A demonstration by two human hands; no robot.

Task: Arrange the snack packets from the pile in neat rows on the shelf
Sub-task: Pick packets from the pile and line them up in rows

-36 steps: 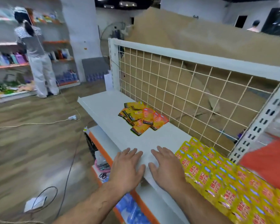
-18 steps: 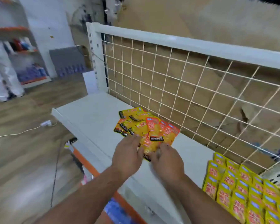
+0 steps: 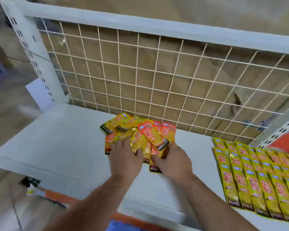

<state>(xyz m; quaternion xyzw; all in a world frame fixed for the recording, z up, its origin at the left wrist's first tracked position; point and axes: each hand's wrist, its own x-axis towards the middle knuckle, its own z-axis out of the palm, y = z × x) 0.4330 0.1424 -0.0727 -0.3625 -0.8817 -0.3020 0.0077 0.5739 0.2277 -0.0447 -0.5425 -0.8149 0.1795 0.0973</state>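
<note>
Right hand (image 3: pixel 173 161) advanced — pile (image 3: pixel 141 130) (gripped) ahead.

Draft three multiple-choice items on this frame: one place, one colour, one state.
1. The loose pile lies: A on the floor; B on the shelf by the wire grid; C in a basket.
2. The neat rows are mostly: A yellow; B blue; C green.
3. The hands: A both idle; B both on the neat rows; C both touching the loose pile.
Key: B, the packets sit on the white board near the mesh; A, yellow wrappers dominate; C, left hand and right hand both lie on it.
</note>
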